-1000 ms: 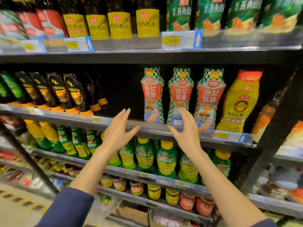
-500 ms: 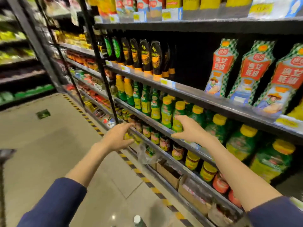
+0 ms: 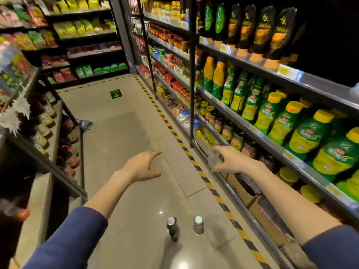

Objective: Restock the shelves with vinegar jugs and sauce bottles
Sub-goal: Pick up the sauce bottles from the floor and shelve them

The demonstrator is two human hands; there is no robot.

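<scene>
Black bottles, top right shelf: one gold character on each, possibly 李; smaller print is blurred. Floor sign: green with a pale mark, wording unreadable. Price tags and the labels of the green bottles: too smeared to read.

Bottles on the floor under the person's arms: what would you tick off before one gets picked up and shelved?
1. Left hand empty, fingers spread: ok.
2. Right hand free: cannot tell; its spread fingers are right at some clear plastic by the low shelf edge.
3. Dark bottle upright on the floor: ok.
4. Pale bottle upright, apart from the dark one: ok.
5. Free shelf slot for them: cannot tell.
</scene>
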